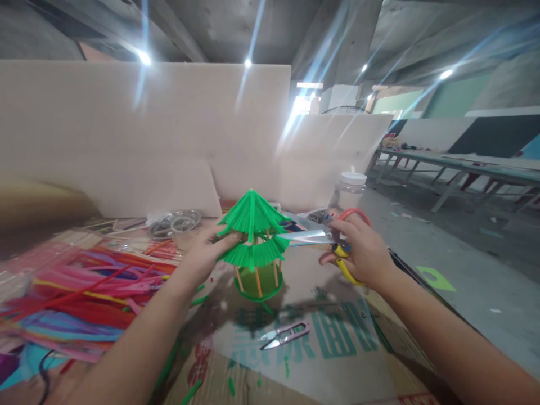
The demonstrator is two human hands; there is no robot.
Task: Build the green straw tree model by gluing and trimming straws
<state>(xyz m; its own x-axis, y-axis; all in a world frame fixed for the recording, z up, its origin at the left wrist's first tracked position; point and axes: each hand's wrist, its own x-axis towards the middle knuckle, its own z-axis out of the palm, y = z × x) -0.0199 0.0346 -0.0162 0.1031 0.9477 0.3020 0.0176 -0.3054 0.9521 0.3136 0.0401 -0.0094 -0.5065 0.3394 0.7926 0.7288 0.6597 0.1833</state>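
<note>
A small green pavilion model [255, 247] made of pipe cleaners and thin wooden posts stands on a cardboard sheet [337, 360]. My left hand [206, 253] grips the edge of its lower green roof from the left. My right hand [358, 247] is closed on scissors [320, 235] with red and yellow handles. The open blades point left and reach the right edge of the green roof.
Small pink thread snips [284, 334] lie on the cardboard in front of the model. A heap of coloured pipe cleaners [80, 298] fills the left side. Tape rolls [177, 222] and a white-lidded jar [351, 188] stand behind, before pale partition boards [147, 135].
</note>
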